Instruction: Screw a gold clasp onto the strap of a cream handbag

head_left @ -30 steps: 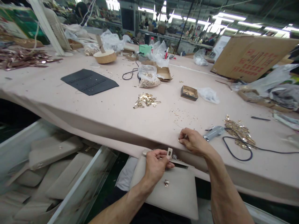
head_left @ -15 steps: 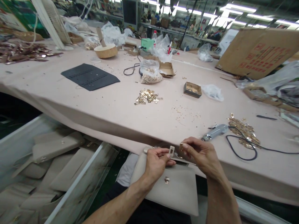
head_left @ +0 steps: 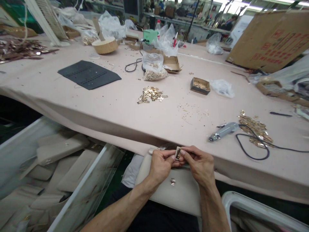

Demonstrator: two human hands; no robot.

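Left hand [head_left: 161,164] and right hand [head_left: 198,163] sit fingertip to fingertip, both pinching the upright clasp plate [head_left: 178,153] between them, above the beige bag [head_left: 183,193].

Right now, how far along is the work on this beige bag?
Done: a metal clasp sits on the beige bag. In hand: left hand and right hand pinch a gold plate onto the flap tab. Left: probably fastening; the electric screwdriver lies untouched.

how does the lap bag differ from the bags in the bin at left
The lap bag lies alone; the bin bags are piled at angles. The left hand and right hand pinch a tab on the lap bag; the bin bags lie untouched. All are beige.
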